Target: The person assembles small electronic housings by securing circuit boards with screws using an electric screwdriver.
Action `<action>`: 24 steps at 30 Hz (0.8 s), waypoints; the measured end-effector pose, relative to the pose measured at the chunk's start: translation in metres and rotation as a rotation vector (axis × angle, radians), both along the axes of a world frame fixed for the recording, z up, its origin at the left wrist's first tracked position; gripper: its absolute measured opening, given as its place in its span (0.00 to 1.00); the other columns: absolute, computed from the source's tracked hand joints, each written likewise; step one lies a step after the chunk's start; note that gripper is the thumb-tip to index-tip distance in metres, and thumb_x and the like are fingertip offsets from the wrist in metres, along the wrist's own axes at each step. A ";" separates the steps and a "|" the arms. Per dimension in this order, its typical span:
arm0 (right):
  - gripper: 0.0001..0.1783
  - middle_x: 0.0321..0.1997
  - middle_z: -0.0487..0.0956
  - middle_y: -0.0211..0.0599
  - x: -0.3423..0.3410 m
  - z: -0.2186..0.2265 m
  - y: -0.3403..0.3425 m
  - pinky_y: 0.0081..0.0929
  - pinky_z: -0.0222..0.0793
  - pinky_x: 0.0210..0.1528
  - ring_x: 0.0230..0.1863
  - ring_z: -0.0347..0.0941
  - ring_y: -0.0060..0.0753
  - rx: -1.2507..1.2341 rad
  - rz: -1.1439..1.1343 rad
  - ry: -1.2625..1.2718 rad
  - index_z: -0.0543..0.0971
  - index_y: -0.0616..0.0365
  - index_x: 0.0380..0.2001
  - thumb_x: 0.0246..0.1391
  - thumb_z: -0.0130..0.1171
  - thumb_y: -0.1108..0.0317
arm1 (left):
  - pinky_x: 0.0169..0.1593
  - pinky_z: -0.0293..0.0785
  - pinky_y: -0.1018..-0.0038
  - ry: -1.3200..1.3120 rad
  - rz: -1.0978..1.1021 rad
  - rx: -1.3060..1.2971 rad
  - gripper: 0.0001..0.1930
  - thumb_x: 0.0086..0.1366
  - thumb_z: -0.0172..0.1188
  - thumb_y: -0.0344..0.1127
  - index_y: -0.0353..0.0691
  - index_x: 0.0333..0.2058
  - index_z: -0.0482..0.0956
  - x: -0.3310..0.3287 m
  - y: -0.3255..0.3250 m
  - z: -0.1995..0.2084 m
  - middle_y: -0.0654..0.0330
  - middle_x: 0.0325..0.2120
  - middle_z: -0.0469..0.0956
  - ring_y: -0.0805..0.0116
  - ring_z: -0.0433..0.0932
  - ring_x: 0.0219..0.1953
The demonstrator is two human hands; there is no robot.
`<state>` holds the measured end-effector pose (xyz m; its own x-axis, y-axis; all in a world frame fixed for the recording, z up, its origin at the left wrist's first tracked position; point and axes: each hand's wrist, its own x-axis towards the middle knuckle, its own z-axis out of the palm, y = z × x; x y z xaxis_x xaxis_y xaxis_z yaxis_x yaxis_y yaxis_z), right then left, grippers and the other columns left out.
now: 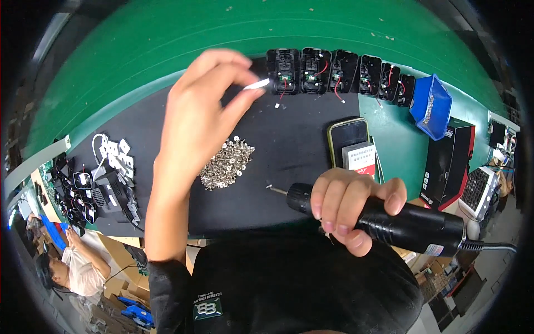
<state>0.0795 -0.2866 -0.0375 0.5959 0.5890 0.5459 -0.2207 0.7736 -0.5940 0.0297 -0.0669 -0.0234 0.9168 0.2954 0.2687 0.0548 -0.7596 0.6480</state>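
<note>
Past the near left edge of the green tabletop [397,131], a co-worker [83,273] is in the room. The dark mat [295,142] offers open room across its middle; black housings [315,72] line the far side. The right hand's [353,203] grip wraps a black electric screwdriver [411,222]. Beyond heaped screws [225,166], the left hand's [203,100] grip narrowly pinches a white strip [257,84].

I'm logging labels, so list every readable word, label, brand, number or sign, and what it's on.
Shirt: lettering and a patch, which I won't copy out.
Black box: white print, too small.
Small box: print, too small to read surely.
Driver: sticker, too small.
</note>
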 end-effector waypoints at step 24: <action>0.31 0.27 0.74 0.28 -0.007 0.007 0.006 0.26 0.72 0.32 0.25 0.74 0.27 -0.087 0.238 -0.023 0.60 0.42 0.52 0.47 0.60 0.75 | 0.42 0.73 0.73 0.091 0.175 -0.121 0.16 0.54 0.66 0.30 0.39 0.43 0.80 -0.004 0.012 -0.023 0.57 0.35 0.79 0.64 0.76 0.34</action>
<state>0.0721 -0.2807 -0.0306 0.4227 0.7565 0.4991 -0.3765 0.6475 -0.6626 0.0261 -0.0551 -0.0460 0.8675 0.4772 0.1404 0.2412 -0.6505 0.7202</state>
